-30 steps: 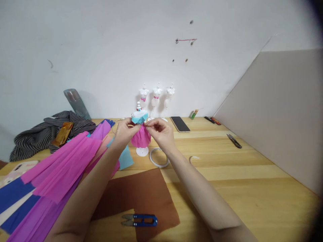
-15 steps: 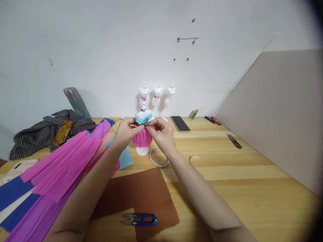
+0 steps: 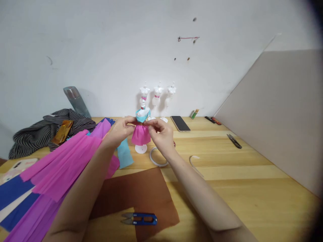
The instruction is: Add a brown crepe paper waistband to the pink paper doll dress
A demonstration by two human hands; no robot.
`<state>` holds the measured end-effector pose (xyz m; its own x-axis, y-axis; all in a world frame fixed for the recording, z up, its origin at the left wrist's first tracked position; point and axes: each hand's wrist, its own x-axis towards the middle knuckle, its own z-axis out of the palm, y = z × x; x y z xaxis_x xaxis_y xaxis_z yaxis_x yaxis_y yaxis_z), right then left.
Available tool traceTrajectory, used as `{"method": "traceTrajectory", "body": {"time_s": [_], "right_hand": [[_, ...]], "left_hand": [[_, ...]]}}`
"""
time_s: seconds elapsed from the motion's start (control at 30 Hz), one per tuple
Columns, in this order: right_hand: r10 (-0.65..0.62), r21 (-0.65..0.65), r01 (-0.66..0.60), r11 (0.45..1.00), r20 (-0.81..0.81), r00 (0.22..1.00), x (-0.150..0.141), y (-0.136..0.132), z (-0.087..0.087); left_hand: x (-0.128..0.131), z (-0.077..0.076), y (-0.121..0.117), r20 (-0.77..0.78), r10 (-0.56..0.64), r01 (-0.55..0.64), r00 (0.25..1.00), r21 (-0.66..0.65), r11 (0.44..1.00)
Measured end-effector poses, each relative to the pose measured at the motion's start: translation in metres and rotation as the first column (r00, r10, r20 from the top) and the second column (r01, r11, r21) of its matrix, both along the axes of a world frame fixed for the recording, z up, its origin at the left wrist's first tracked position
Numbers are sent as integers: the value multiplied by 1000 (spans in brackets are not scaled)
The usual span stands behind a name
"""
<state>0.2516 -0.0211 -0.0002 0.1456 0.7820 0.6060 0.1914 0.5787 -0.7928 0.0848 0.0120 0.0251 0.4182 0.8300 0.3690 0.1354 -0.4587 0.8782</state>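
Note:
A small white mannequin [image 3: 140, 149] stands upright on its round base, dressed in a gathered pink skirt [image 3: 140, 135] and a light-blue top [image 3: 142, 115]. Around its waist runs a narrow brown band [image 3: 140, 123]. My left hand [image 3: 122, 129] grips the mannequin at the left of the waist, forefinger and thumb against it. On the other side, my right hand [image 3: 160, 133] pinches the band at the waist between thumb and forefinger. The fingertips partly hide the band's ends. Below the hands lies a brown sheet [image 3: 141, 188] with blue thread snips [image 3: 144, 219] on it.
Three more white mannequins [image 3: 158, 91] stand against the wall. A tape roll [image 3: 154, 162] lies by my right forearm, with a phone [image 3: 180, 123] and black snips [image 3: 234, 141] farther right. Pink strips [image 3: 68, 161], a striped cloth [image 3: 30, 137] and a bottle [image 3: 77, 101] are left.
My hands have moved slightly apart at the waist, exposing more of the brown band and skirt. The blue top now sits more upright, and the mannequin has shifted slightly.

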Motion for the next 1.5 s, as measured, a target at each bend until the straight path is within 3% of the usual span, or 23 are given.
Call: {"method": "traceTrajectory", "body": {"time_s": [0.37,0.5,0.67,0.77,0.97,1.2,1.5], "right_hand": [[78,-138,-102,985,-164,983,-9,-15,4],[101,-136,-119,984,-132,986,-10,-16,4],[75,-131,-85,988,-77,994,-9,-15,3],[81,-136,-93,986,-93,992,-9,-16,4],[90,-139,-106,985,-120,989,-9,-15,4],[71,-130,-84,988,-99,993,-9,-14,1],[92,-129,-103,986,-87,992,-10,-14,0]], "left_hand": [[1,3,-3,-13,3,-4,1000,-99,995],[6,4,-6,6,13,-12,1000,-149,989],[13,0,-6,32,207,-204,978,-80,976],[12,-1,-5,61,187,-183,980,-67,981],[7,1,-5,103,104,-85,989,-172,981],[11,-3,-4,130,240,-221,962,-141,965],[16,-1,-5,146,298,-280,943,-134,951]]}}
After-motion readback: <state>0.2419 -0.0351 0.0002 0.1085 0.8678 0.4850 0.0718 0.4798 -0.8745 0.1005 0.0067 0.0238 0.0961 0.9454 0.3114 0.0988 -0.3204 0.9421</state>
